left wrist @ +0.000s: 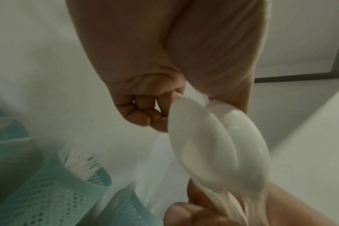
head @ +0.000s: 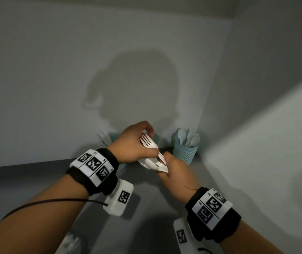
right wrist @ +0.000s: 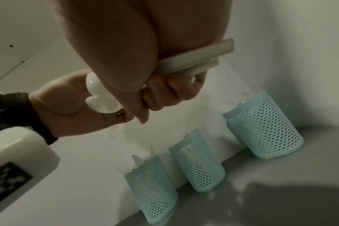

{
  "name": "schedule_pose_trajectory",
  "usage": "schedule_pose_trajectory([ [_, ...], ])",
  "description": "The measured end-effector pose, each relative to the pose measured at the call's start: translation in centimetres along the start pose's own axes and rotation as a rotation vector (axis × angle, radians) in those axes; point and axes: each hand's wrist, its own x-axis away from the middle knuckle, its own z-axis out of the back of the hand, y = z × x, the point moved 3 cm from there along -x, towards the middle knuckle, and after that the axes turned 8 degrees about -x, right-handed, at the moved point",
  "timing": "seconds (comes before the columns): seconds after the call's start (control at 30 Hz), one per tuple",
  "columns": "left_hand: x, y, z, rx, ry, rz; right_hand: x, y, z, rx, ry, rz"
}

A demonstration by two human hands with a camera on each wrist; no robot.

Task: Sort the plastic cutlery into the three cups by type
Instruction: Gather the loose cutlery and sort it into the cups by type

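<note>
Plastic cutlery (head: 154,158) sits bunched between both hands, raised above the grey counter (head: 155,198) just in front of the three cups. The right hand (head: 176,173) has its fingers curled tight round the handles; in the right wrist view the flat handle ends (right wrist: 201,61) jut out past the heel of the hand, up and to the right. The left hand (head: 132,143) pinches a white fork (head: 149,142) near its head, tines aimed up and to the left toward the back wall, its long axis running diagonally down into the right fist. Two spoon bowls (left wrist: 219,143) lie side by side in the left wrist view, rounded backs facing the camera, their stems running down into the right fist; part of this view is blurred.

Against the white back wall (head: 54,88) stand three pale blue mesh cups in a row. The right cup (head: 186,147) stands in the corner, holding spoons with their bowls upward. The middle cup (right wrist: 197,162) and the left cup (right wrist: 151,182) each show white tips above the rim, too blurred to tell the type. A side wall (head: 265,134) closes off the right, so open counter lies toward the person and to the left.

Both wrists carry black bands (head: 93,171) with white plates of square black-and-white markers; tiny characters beside them cannot be read.
</note>
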Motion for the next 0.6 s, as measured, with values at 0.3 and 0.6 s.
schedule_pose_trajectory([
  [0.3,0.3,-4.6,5.7,0.235,0.497,0.169,1.7,3.2,-2.5,-0.448,0.007,-0.225],
  [0.6,-7.4,-5.1,0.7,-0.269,0.139,0.114,0.5,4.3,-1.0,-0.618,0.032,-0.343],
])
